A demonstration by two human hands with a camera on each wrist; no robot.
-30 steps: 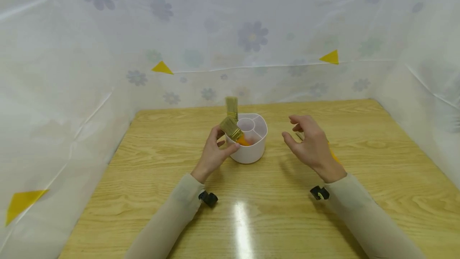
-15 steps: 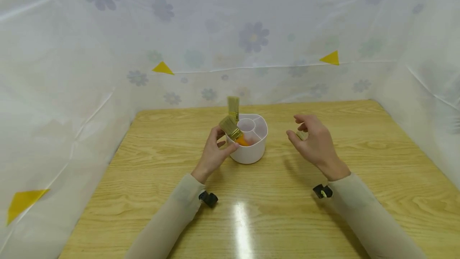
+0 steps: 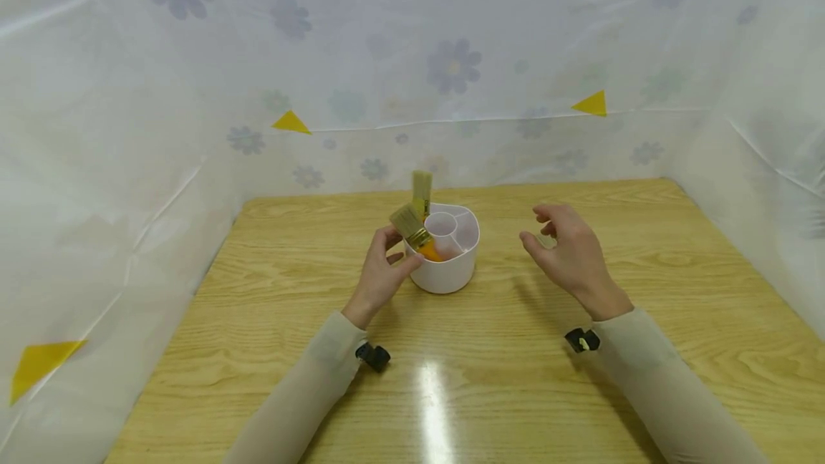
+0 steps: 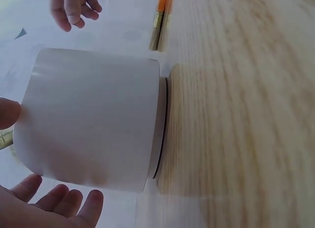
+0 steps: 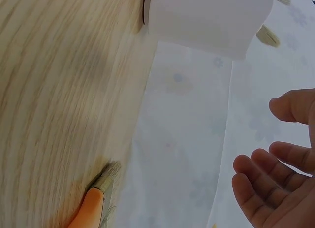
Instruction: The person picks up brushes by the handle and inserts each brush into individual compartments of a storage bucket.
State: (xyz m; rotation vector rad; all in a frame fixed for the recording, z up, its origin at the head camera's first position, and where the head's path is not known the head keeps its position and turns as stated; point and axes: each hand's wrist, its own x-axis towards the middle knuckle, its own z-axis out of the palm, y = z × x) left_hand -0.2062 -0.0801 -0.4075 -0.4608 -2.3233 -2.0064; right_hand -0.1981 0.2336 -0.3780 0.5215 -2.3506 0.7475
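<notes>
A white divided container (image 3: 445, 279) stands upright on the table. My left hand (image 3: 379, 276) holds it at its left side, thumb by the near rim. One brush (image 3: 422, 188) rises at the back left of the container; a second, orange-handled brush (image 3: 406, 221) leans left over the rim beside my left hand. My right hand (image 3: 576, 258), fingers loosely bent and holding nothing, hovers right of the container. In the right wrist view another brush (image 5: 91, 208) with an orange handle lies on the table; my right hand mostly hides it in the head view.
The wooden table (image 3: 290, 378) reaches back to a flowered plastic sheet (image 3: 387, 56), with more sheeting at both sides. Yellow triangles (image 3: 291, 122) mark the sheeting. Each wrist carries a small black device (image 3: 374, 356).
My right hand has moved slightly right, away from the container, and covers more of the brush beneath it. The back brush has shifted a little right; the front one leans slightly more left.
</notes>
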